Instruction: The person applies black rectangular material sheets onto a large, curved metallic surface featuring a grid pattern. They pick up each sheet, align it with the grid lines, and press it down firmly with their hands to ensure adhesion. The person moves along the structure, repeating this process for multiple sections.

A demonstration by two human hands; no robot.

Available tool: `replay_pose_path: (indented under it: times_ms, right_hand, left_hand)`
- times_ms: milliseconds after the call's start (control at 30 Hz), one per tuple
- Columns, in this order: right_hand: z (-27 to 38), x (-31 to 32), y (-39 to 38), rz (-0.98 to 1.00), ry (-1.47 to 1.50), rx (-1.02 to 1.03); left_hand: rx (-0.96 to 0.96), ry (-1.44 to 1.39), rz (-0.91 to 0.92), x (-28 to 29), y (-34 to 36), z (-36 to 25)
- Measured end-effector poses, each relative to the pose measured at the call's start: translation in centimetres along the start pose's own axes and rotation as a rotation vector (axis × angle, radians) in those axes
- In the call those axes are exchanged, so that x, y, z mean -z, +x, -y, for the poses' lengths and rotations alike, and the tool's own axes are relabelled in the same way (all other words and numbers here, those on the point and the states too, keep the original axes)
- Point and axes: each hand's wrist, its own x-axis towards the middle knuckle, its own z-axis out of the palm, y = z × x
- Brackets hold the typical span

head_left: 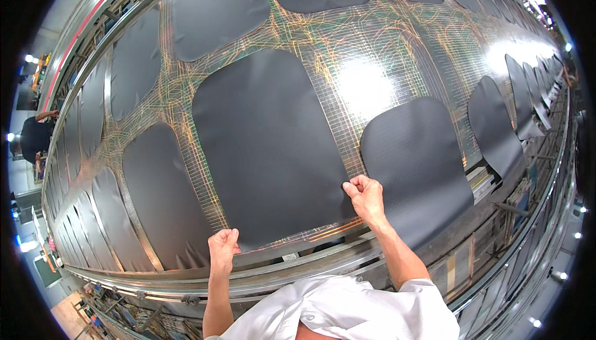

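A large black rounded-corner sheet [270,141] lies in front of me on a long table printed with green and orange line markings [422,61]. My left hand [223,244] is closed at its near-left corner, thumb and fingers pinched on the edge. My right hand [363,197] pinches the near-right corner. Beside it on the right, another black sheet [413,154] hangs over the table's near edge; on the left, a similar sheet [162,197] lies flat with small wrinkles at its near end.
More black sheets [220,5] lie in rows along the table. Several on the right [490,123] droop over the edge. Metal rails [149,284] run along the near edge, with racks below. At the far left, a person [32,138] in dark clothing stands across the table.
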Motion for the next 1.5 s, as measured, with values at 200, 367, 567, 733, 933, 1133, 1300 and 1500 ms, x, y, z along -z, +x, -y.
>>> replay_pose_path:
  times_ms: [200,367,567,733,933,1133,1300,1500]
  right_hand:
    - [-1.6,-0.1,-0.1,-0.036,-0.051,0.054]
    - [-0.9,0.2,-0.5,0.024,-0.045,-0.023]
    - [-0.2,0.3,-0.8,0.026,-0.082,-0.058]
    - [-0.7,0.4,-1.0,0.041,-0.058,-0.056]
    - [-0.5,0.4,-1.2,0.058,-0.033,-0.140]
    - [-1.3,0.4,-1.1,0.082,0.041,-0.151]
    - [-0.4,0.6,-1.2,0.110,0.110,-0.222]
    - [-1.8,1.2,-1.0,0.166,0.128,-0.171]
  left_hand:
    - [0.017,0.076,-0.042,-0.2,-0.6,-0.4]
    - [0.046,0.068,-0.022,0.3,-0.6,0.1]
    - [0.073,0.053,-0.020,0.3,-0.6,0.6]
    - [0.068,0.050,0.003,0.5,-0.8,0.6]
    - [0.082,0.080,0.013,0.8,-0.6,0.7]
    - [0.094,0.079,0.033,1.2,-0.5,0.9]
    - [0.085,0.037,0.085,1.8,-0.1,1.5]
    - [0.156,0.020,0.115,2.3,0.0,1.0]
